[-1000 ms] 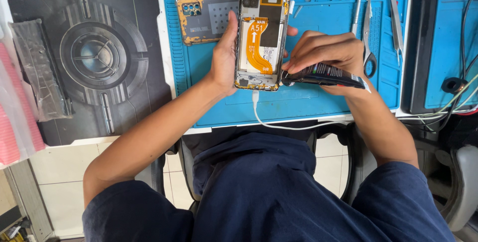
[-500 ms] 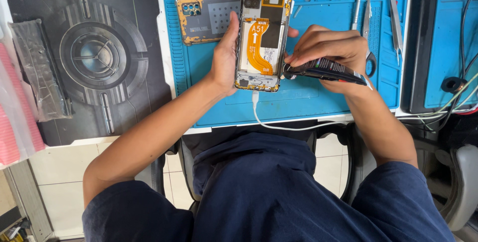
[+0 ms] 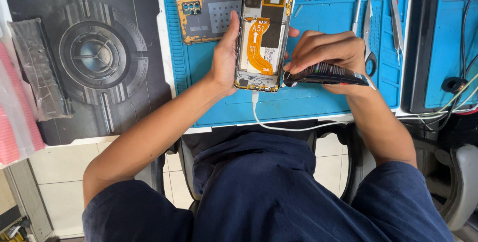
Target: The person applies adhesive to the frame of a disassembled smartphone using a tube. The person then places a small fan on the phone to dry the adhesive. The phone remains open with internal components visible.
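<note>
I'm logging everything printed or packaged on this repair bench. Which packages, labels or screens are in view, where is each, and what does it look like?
Glue tube: in the right hand, black, squeezed flat, small printed label, nozzle at the phone's lower edge.
Opened phone: held upright in the left hand; orange flex ribbon with white markings, pale sticker beneath.
Clear plastic bag: far left on the dark mat, long, holding something dark.
Pink package: left edge, partly cut off.
No lit screen shows.

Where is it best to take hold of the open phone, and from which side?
Grip the open phone by its long side edges, coming from the left as the left hand does. Its exposed back carries an orange ribbon cable, and the right hand works glue tube at its lower right edge.
</note>
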